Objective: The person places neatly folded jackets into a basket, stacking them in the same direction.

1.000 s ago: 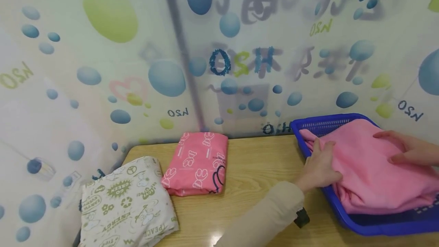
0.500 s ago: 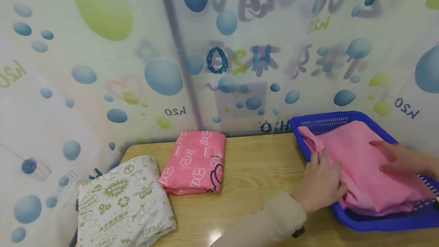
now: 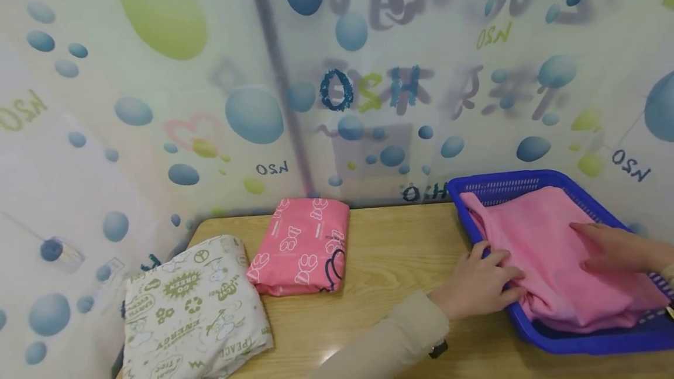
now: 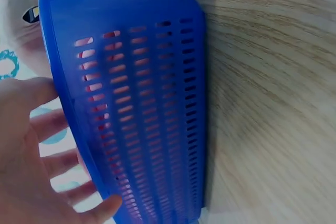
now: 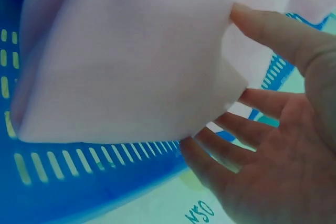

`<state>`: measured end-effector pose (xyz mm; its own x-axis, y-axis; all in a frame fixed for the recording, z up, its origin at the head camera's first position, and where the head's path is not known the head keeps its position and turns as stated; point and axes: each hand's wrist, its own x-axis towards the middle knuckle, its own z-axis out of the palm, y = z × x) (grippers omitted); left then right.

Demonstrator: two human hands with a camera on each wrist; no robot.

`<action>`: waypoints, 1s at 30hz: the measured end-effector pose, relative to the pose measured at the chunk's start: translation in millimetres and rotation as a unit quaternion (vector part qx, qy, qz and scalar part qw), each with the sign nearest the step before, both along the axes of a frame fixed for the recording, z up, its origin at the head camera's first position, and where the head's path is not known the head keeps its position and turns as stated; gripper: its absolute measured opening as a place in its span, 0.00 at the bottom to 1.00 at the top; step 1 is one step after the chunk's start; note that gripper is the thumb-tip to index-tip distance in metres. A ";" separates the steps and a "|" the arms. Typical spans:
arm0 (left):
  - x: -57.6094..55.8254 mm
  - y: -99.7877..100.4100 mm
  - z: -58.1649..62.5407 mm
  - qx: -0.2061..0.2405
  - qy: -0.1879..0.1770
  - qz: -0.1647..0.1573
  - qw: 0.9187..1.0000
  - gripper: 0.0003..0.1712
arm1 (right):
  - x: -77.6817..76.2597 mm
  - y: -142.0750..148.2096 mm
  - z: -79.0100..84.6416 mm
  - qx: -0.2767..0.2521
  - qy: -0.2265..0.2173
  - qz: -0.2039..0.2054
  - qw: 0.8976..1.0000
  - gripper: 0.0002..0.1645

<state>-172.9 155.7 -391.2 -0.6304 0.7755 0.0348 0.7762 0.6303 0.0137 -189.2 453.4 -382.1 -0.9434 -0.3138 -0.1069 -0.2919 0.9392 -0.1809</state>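
Observation:
Folded pink cloth point(image 3: 547, 250) lies in a blue plastic basket point(image 3: 532, 338) at the right of the head view. My left hand point(image 3: 476, 282) is at the basket's left rim, its fingers reaching over the rim to the near left edge of the cloth. In the left wrist view, those fingers are spread along the rim, outside the slotted wall. On the cloth's right side rests my right hand point(image 3: 618, 247). The right wrist view shows its thumb and loosely spread fingertips touching the cloth's edge, the hand point(image 5: 294, 145) not closed round it.
A folded pink printed bundle point(image 3: 302, 247) lies on the wooden table point(image 3: 400, 250), left of the basket. Beside it, at the front left, is a white bundle point(image 3: 195, 309) with green print. A patterned curtain point(image 3: 368, 75) hangs behind the table.
My left hand has gone from the top of the cloth down to the basket's left rim. The cloth's left side now sits further inside the basket. My right hand has shifted slightly.

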 end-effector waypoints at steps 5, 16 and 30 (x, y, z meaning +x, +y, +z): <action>-6.2 -19.1 -1.6 0.030 -0.035 -0.057 0.997 0.24 | -4.3 1.5 -2.1 -0.004 0.054 0.027 0.998 0.37; -25.1 -65.6 -5.2 0.060 -0.057 -0.077 0.994 0.25 | -17.5 -24.1 9.4 -0.066 0.199 0.098 0.973 0.28; -34.7 -113.4 -16.1 0.108 -0.126 -0.005 0.986 0.23 | -26.5 -64.4 23.6 -0.108 0.208 0.143 0.962 0.27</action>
<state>-207.6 42.3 -407.2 -0.6324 0.7735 0.0426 0.7371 0.5838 0.3403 -215.6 389.0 -358.5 -0.7629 -0.5389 0.3571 -0.6214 0.7637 -0.1751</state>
